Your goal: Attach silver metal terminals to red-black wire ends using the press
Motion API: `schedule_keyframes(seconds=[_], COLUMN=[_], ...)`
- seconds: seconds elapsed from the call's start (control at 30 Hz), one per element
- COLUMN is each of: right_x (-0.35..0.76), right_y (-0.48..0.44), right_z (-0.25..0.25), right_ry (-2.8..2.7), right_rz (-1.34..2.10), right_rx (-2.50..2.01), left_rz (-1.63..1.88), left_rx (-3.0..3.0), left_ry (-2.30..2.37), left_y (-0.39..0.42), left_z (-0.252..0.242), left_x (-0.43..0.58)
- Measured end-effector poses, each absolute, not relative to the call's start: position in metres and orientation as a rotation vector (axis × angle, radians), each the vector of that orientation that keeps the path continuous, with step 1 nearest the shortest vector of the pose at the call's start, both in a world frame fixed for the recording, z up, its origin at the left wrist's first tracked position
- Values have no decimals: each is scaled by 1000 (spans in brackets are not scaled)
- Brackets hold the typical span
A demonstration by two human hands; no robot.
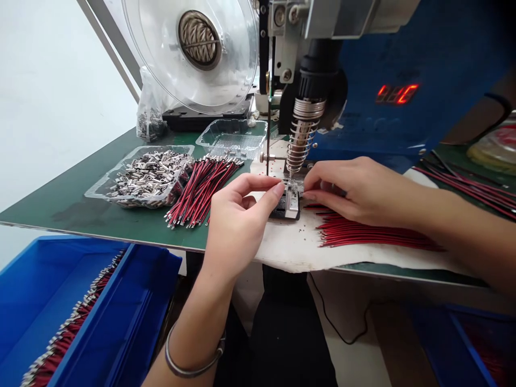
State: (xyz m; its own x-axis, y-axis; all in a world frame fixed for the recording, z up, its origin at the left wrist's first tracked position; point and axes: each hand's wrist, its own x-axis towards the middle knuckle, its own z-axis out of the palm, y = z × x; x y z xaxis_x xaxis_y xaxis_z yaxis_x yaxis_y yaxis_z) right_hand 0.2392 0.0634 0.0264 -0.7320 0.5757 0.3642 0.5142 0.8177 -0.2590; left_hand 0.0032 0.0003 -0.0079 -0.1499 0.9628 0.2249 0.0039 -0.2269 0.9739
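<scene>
My left hand [239, 215] is at the left side of a small metal fixture [292, 200], thumb and forefinger pinched together; what lies between them is hidden. From the right, my right hand [352, 188] reaches the same fixture with its fingertips closed, and the small piece there is too hidden to name. A soldering head with a coiled spring [300, 137] points down just above the fixture. Below my right hand, red and black wires [363, 234] lie side by side on a white cloth [288, 250].
A clear tray of small metal connectors [149, 174] and a pile of red-black wires with metal ends [201, 188] sit left. Behind are another clear tray [231, 137] and a large clear reel [157, 32]. A blue machine [374, 129] stands right; a blue bin [52, 263] is lower left.
</scene>
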Motion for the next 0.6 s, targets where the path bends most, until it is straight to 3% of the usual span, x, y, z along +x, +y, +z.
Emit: schedule_keyframes(seconds=[0.6], right_x=[235], right_y=[58], right_z=[24], right_ry=[-2437], right_rz=[-123], right_rx=[-515], left_rz=[1442], left_rx=[1307], left_ry=[1215], left_y=[2], left_z=[-9], left_x=[3])
